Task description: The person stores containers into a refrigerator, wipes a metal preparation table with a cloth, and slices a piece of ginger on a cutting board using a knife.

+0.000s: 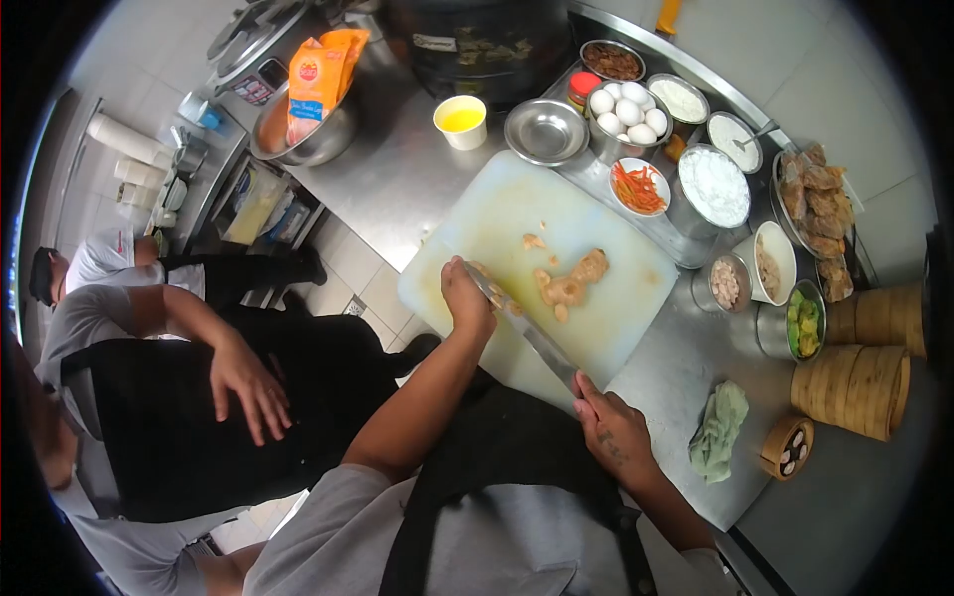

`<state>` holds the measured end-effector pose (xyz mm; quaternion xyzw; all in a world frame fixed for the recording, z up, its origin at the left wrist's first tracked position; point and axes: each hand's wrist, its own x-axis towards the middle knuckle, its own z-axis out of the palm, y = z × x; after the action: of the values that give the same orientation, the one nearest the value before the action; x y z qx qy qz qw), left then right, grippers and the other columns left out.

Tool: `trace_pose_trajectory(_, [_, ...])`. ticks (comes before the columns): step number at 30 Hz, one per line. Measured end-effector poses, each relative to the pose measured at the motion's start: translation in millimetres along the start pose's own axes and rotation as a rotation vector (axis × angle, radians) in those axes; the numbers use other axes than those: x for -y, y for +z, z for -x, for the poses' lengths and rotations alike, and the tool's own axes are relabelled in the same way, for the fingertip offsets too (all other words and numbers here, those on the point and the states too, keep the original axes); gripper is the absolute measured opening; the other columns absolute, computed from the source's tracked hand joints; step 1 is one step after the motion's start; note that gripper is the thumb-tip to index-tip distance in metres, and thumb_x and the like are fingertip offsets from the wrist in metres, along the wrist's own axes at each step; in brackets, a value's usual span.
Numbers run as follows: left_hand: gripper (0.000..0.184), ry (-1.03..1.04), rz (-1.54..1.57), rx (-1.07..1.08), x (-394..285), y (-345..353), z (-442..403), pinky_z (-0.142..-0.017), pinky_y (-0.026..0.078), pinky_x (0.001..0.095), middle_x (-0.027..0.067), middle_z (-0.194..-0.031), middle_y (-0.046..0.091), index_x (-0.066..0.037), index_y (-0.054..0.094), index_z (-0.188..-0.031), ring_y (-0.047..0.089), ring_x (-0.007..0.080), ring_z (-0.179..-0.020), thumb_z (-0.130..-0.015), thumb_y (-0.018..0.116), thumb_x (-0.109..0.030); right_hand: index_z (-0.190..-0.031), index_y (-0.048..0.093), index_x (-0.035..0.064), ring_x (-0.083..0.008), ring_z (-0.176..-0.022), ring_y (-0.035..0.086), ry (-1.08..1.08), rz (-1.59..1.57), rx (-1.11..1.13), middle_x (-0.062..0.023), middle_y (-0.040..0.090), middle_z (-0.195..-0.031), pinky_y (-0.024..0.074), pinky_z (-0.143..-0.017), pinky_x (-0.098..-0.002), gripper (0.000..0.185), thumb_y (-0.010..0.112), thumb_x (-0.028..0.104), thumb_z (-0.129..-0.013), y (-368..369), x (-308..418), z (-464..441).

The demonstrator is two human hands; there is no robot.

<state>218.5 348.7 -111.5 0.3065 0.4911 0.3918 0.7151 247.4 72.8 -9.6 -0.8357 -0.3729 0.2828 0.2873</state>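
- The left hand (469, 303) is closed, and seems to pinch a small ginger piece (483, 271) at the far end of the knife (542, 343); its fingertips are partly hidden.
- The right hand (611, 427) is wrapped around the handle of the same knife.
- The ginger root (566, 287) lies on the cutting board (462, 219), to the right of the left hand and ahead of the right hand.
- Ahead of both hands, past the board, stand a paper cup (461, 134), a metal plate (547, 131), a bowl of eggs (628, 111) and a bowl of orange strips (639, 189); they bound the forward side.
- Right of the right hand lies a green cloth (718, 432), and farther, the bamboo steamers (850, 392).
- Left of the left hand, near, is a co-worker's hand (248, 382), with fingers spread.
- Just left of the left hand, the board's corner reaches the edge of the tabletop (656, 372).
- Board surface extends ahead of the left hand; a metal strip separates the right hand from the cloth.
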Motion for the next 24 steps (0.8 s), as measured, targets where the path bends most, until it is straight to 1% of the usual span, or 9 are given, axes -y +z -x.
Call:
trace_pose_trajectory(2, [0.021, -0.017, -0.043, -0.037, 2.9, -1.0, 4.2, -0.042, 0.040, 0.0299, 0.0029, -0.075, 0.054, -0.015, 0.048, -0.096, 0.052, 0.0174, -0.053, -0.102, 0.043, -0.034, -0.132, 0.059, 0.0073, -0.0327, -0.092, 0.069, -0.002, -0.071, 0.001, -0.0158, 0.070, -0.106, 0.0540, -0.083, -0.0390, 0.037, 0.056, 0.022, -0.098, 3.6, 1.1, -1.2])
trace_pose_trajectory(3, [0.021, -0.017, -0.046, -0.035, 2.1, -1.7, 14.0, -0.042, 0.040, 0.0299, 0.0029, -0.075, 0.054, -0.015, 0.048, -0.096, 0.052, 0.0174, -0.053, -0.102, 0.043, -0.034, -0.132, 0.059, 0.0073, -0.0327, -0.092, 0.069, 0.000, -0.074, -0.001, -0.0158, 0.070, -0.106, 0.0540, -0.083, -0.0390, 0.037, 0.056, 0.022, -0.098, 10.2, -4.3, -7.2])
trace_pose_trajectory(5, [0.022, -0.153, -0.254, 0.045, 1.6, -4.5, 37.9, -0.042, 0.035, 0.0271, 0.0034, -0.079, 0.055, -0.014, 0.047, -0.096, 0.051, 0.0171, -0.055, -0.102, 0.043, -0.034, -0.130, 0.059, 0.0041, -0.0320, -0.099, 0.069, -0.018, -0.246, -0.053, -0.0168, 0.069, -0.113, 0.0528, -0.087, -0.0356, 0.036, 0.055, 0.022, -0.100, 29.3, -20.5, -24.4])
trace_pose_trajectory(9, [0.022, -0.191, -0.052, -0.008, -8.7, -4.6, 39.0, -0.040, 0.034, 0.0273, 0.0046, -0.071, 0.053, -0.014, 0.045, -0.092, 0.048, 0.0161, -0.048, -0.101, 0.043, -0.034, -0.128, 0.060, 0.0061, -0.0361, -0.095, 0.067, 0.003, -0.293, -0.094, -0.0189, 0.068, -0.110, 0.0527, -0.085, -0.0385, 0.033, 0.056, 0.021, -0.099, 30.8, -21.7, -29.5])
trace_pose_trajectory(11, [0.024, -0.202, -0.031, -0.022, -12.2, -12.4, 25.0, -0.042, 0.033, 0.0267, 0.0029, -0.070, 0.053, -0.014, 0.048, -0.092, 0.049, 0.0148, -0.050, -0.101, 0.042, -0.035, -0.129, 0.060, 0.0019, -0.0320, -0.104, 0.068, 0.016, -0.296, -0.023, -0.0176, 0.068, -0.117, 0.0512, -0.091, -0.0347, 0.035, 0.054, 0.021, -0.100, 19.4, -14.0, -12.6])
trace_pose_trajectory(13, [0.028, -0.175, -0.030, 0.000, -16.1, -11.8, 25.3, -0.043, 0.032, 0.0268, 0.0007, -0.071, 0.054, -0.013, 0.053, -0.093, 0.048, 0.0116, -0.052, -0.102, 0.040, -0.036, -0.129, 0.060, 0.0022, -0.0321, -0.104, 0.068, 0.003, -0.268, -0.005, -0.0177, 0.068, -0.117, 0.0512, -0.091, -0.0350, 0.035, 0.054, 0.021, -0.100, 13.6, -10.5, 2.0])
trace_pose_trajectory(18, [0.028, -0.154, -0.037, 0.037, -0.7, -18.0, 24.0, -0.043, 0.031, 0.0269, -0.0003, -0.071, 0.055, -0.012, 0.054, -0.095, 0.048, 0.0103, -0.052, -0.102, 0.038, -0.034, -0.130, 0.060, 0.0033, -0.0327, -0.104, 0.067, 0.006, -0.236, 0.012, -0.0171, 0.068, -0.116, 0.0514, -0.091, -0.0355, 0.036, 0.055, 0.021, -0.099, 5.5, -12.0, 23.9])
trace_pose_trajectory(20, [0.028, -0.151, -0.045, 0.037, 1.3, -17.4, 28.6, -0.043, 0.031, 0.0270, -0.0004, -0.071, 0.056, -0.012, 0.055, -0.096, 0.048, 0.0102, -0.052, -0.102, 0.038, -0.033, -0.129, 0.059, 0.0050, -0.0356, -0.091, 0.069, -0.084, -0.210, -0.070, -0.0178, 0.069, -0.107, 0.0540, -0.081, -0.0391, 0.035, 0.059, 0.020, -0.097, 5.7, -15.0, 29.9])
trace_pose_trajectory(24, [0.027, -0.110, -0.067, 0.068, 6.1, -20.5, 38.6, -0.041, 0.031, 0.0270, -0.0001, -0.071, 0.055, -0.011, 0.055, -0.096, 0.046, 0.0105, -0.049, -0.102, 0.038, -0.031, -0.128, 0.060, 0.0050, -0.0364, -0.091, 0.068, -0.068, -0.166, -0.043, -0.0185, 0.069, -0.107, 0.0539, -0.080, -0.0400, 0.034, 0.059, 0.020, -0.097, 9.6, -19.0, 35.1])
